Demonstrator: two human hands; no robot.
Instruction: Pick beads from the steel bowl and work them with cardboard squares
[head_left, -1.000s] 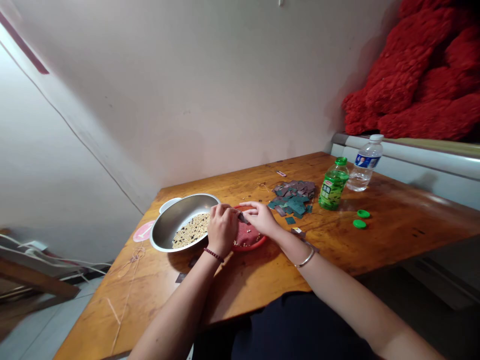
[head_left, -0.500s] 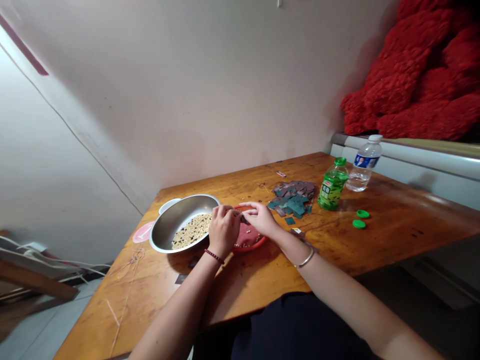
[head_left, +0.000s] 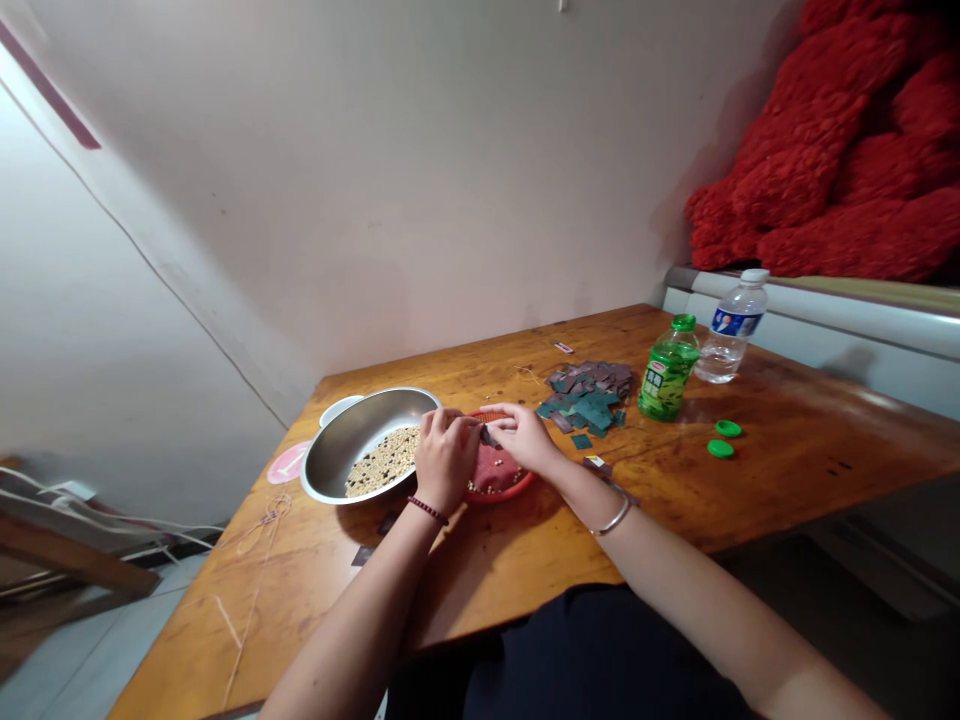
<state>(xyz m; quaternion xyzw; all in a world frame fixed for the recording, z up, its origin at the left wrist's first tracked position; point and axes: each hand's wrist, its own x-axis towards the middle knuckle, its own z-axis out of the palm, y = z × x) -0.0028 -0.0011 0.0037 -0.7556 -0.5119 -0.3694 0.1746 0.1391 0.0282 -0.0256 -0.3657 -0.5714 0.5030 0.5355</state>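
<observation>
Left hand, right hand: each grip pinched on a dark scrap.
Scrap: little shift; I judge handling continues.

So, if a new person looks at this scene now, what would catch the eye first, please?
Probably the bright red fluffy heap in the upper right corner, vivid against the pale wall. Next come the left hand and right hand, close together over a red basket, with a small dark piece at the right hand's fingertips. Left of them, a shiny metal bowl holds many pale and dark beadlike pieces.
</observation>
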